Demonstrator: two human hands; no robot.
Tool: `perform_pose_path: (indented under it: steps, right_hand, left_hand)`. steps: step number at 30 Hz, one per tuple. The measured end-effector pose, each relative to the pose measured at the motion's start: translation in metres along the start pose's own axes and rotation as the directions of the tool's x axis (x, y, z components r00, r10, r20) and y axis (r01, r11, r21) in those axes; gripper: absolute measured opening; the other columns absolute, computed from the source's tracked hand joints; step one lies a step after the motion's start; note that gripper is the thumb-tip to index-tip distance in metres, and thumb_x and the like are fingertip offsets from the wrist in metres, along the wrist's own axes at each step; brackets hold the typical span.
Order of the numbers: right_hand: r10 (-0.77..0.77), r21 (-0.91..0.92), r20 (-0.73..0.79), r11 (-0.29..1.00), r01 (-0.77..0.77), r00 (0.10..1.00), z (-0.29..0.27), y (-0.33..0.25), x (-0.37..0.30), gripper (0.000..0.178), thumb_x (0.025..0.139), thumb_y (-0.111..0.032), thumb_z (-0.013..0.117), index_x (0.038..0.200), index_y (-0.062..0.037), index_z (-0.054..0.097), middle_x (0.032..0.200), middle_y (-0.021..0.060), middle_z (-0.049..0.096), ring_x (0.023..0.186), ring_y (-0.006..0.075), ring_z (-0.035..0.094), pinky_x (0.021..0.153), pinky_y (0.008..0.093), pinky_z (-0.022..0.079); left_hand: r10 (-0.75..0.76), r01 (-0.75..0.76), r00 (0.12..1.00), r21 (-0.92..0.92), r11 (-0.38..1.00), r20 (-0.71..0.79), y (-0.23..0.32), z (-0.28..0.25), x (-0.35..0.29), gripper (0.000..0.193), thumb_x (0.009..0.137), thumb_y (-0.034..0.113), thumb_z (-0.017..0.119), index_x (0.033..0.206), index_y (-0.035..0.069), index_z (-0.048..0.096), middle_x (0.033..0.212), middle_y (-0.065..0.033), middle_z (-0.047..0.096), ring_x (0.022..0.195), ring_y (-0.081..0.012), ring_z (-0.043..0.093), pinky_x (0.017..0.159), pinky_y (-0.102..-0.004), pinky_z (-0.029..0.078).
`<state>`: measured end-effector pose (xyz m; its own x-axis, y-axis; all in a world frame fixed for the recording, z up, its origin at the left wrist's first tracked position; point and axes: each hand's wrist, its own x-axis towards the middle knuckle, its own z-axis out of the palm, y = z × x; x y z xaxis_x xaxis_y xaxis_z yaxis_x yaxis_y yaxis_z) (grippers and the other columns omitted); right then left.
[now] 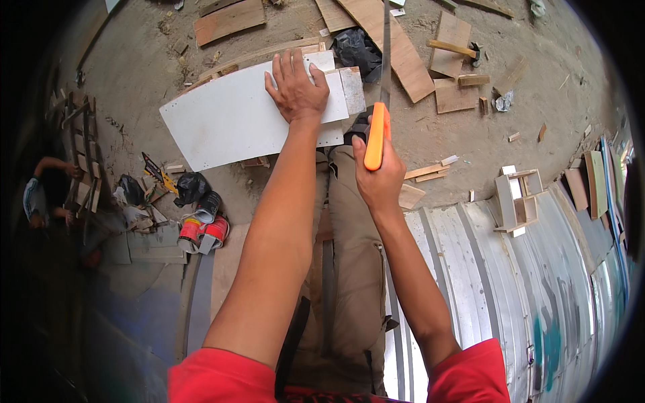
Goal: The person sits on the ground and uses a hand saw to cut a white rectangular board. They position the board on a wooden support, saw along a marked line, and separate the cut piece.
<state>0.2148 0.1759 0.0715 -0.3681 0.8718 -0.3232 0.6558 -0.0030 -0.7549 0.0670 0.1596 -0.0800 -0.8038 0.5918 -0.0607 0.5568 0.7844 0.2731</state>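
Note:
My left hand (299, 87) lies flat on a white board (222, 124), fingers spread, near the board's right end. A smaller light wooden piece (352, 88) sticks out past that end. In my right hand (381, 176) is a handsaw (377, 138), gripped by its orange handle. Its thin blade points away from me, seen nearly edge-on, to the right of the board and apart from it. Below the board's right end my legs show in brown trousers.
A black plastic bag (358, 54), a hammer (453, 48) and several wooden offcuts (455, 95) lie on the dirt floor ahead. Red cans (213, 232) stand at left, near another person's arm (55, 163). Metal sheets (470, 262) and a small wooden frame (516, 201) are at right.

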Motion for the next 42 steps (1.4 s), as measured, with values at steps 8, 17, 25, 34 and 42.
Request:
perform_pose_path:
  steps: [8, 17, 25, 34, 42]
  right_hand:
    - [0.044, -0.056, -0.017, 0.997, -0.045, 0.999, -0.009, 0.012, -0.034, 0.025, 0.087, -0.017, 0.075, 0.096, 0.0021, 0.063, 0.073, 0.0148, 0.065, 0.063, 0.0333, 0.065, 0.057, 0.0381, 0.051]
    - [-0.037, -0.198, 0.027, 0.979, 0.042, 0.999, 0.047, 0.067, 0.070, 0.052, 0.074, -0.042, 0.085, 0.091, -0.0007, 0.060, 0.077, 0.0167, 0.066, 0.071, 0.0381, 0.065, 0.064, 0.0448, 0.052]
    - [0.035, -0.200, 0.077, 0.980, -0.019, 0.996, 0.056, 0.071, 0.066, 0.049, 0.075, -0.041, 0.084, 0.089, -0.0008, 0.060, 0.084, 0.0198, 0.068, 0.078, 0.0401, 0.067, 0.070, 0.0472, 0.052]
    - [0.067, -0.184, 0.056, 0.981, -0.056, 0.996, 0.055, 0.069, 0.064, 0.047, 0.074, -0.039, 0.084, 0.091, -0.0017, 0.061, 0.085, 0.0191, 0.069, 0.081, 0.0401, 0.067, 0.072, 0.0468, 0.052]
    - [0.032, -0.209, 0.008, 0.977, -0.030, 0.999, 0.048, 0.080, 0.061, 0.047, 0.074, -0.040, 0.084, 0.095, -0.0020, 0.066, 0.081, 0.0199, 0.069, 0.075, 0.0404, 0.067, 0.067, 0.0457, 0.052]
  left_hand:
    - [0.014, -0.014, 0.999, 0.000, 1.000, -0.043, -0.002, -0.003, 0.000, 0.047, 0.090, 0.030, 0.053, 0.133, 0.013, 0.055, 0.136, -0.0058, 0.054, 0.137, -0.0237, 0.041, 0.111, -0.0442, 0.027]
    - [0.018, -0.018, 1.000, -0.071, 0.997, -0.001, -0.001, -0.002, 0.001, 0.053, 0.090, 0.033, 0.054, 0.137, 0.009, 0.048, 0.138, -0.0093, 0.052, 0.140, -0.0247, 0.037, 0.114, -0.0460, 0.022]
    - [0.038, -0.067, 0.995, -0.336, 0.939, -0.092, -0.022, -0.020, -0.003, 0.060, 0.093, 0.031, 0.059, 0.142, 0.001, 0.039, 0.136, -0.0153, 0.050, 0.134, -0.0309, 0.040, 0.113, -0.0488, 0.024]
    - [-0.298, 0.440, 0.896, -0.571, 0.693, 0.328, -0.051, -0.046, -0.051, 0.052, 0.089, 0.022, 0.074, 0.129, -0.006, 0.056, 0.122, -0.0168, 0.059, 0.113, -0.0246, 0.060, 0.094, -0.0346, 0.053]
    - [-0.222, 0.316, 0.945, -0.500, 0.806, 0.239, -0.027, -0.050, -0.040, 0.056, 0.089, 0.019, 0.070, 0.135, -0.003, 0.049, 0.130, -0.0198, 0.053, 0.122, -0.0306, 0.054, 0.103, -0.0407, 0.044]
